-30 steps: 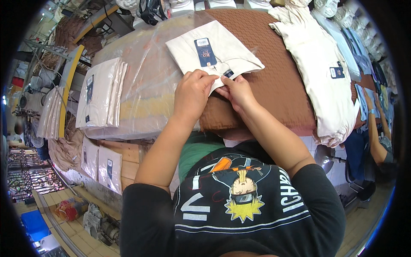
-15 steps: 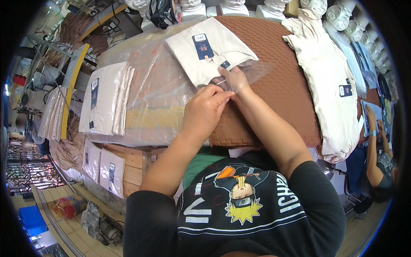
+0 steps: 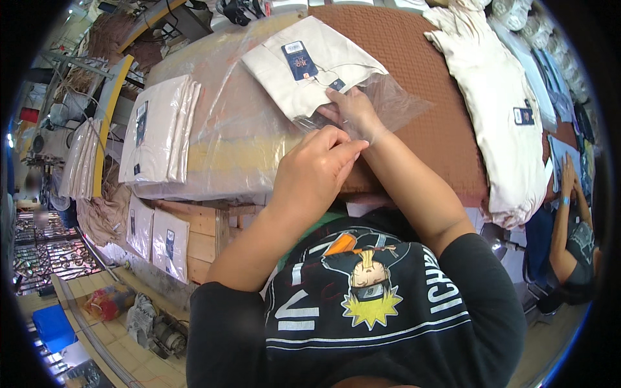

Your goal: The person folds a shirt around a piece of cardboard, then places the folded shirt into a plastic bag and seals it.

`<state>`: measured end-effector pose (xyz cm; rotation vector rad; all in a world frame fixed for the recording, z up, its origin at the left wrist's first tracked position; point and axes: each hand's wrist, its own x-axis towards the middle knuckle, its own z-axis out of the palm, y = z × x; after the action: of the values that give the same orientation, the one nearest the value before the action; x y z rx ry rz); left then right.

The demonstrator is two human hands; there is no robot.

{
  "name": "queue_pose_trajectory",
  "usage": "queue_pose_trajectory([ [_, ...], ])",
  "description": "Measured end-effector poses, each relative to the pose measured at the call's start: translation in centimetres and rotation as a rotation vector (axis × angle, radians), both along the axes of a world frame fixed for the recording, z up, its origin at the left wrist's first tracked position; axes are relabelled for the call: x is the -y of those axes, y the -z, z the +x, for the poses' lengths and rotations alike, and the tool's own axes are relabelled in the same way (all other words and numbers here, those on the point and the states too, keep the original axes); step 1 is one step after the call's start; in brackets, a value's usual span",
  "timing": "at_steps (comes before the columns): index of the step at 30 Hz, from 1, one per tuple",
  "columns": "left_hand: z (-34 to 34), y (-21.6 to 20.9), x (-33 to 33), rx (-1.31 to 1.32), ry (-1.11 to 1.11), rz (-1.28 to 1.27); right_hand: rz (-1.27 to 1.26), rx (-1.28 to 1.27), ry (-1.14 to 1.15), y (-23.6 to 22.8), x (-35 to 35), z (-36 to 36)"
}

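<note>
A folded cream garment [image 3: 278, 77] lies on the table in front of me, bearing a dark hang tag [image 3: 299, 59] and a smaller dark tag [image 3: 337, 85] on a cord. A clear plastic bag [image 3: 404, 98] extends past its right edge and over my right wrist. Inside the bag, my right hand [image 3: 354, 111] grips the garment's near edge, thumb on top and fingers beneath. My left hand [image 3: 318, 161] is closed in a pinch on the bag's near edge, beside the right wrist.
A stack of bagged garments [image 3: 158, 132] sits left on a plastic-covered surface [image 3: 226, 139]. Brown quilted cloth [image 3: 420, 145] covers the right, beside a long cream garment pile [image 3: 495, 97]. More packets [image 3: 169, 246] lie lower left. Another person's hands [image 3: 568, 174] work at far right.
My right hand and wrist have shifted slightly right, and more of the clear bag shows spread out past the garment's right edge. The left hand keeps its pinch near the wrist.
</note>
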<state>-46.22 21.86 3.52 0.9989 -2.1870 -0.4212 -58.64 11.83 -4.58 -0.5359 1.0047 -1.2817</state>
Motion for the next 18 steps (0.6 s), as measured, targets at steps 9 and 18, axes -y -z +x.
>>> queue_pose_trajectory([
  [9, 2.0, -8.0, -8.0, -0.552, 0.308, -0.202, -0.056, -0.015, -0.063, 0.5, -6.1, -2.1],
  [18, 4.4, -12.1, -10.6, -0.857, 1.091, 0.219, -0.009, -0.096, -0.154, 0.2, -8.2, -4.2],
])
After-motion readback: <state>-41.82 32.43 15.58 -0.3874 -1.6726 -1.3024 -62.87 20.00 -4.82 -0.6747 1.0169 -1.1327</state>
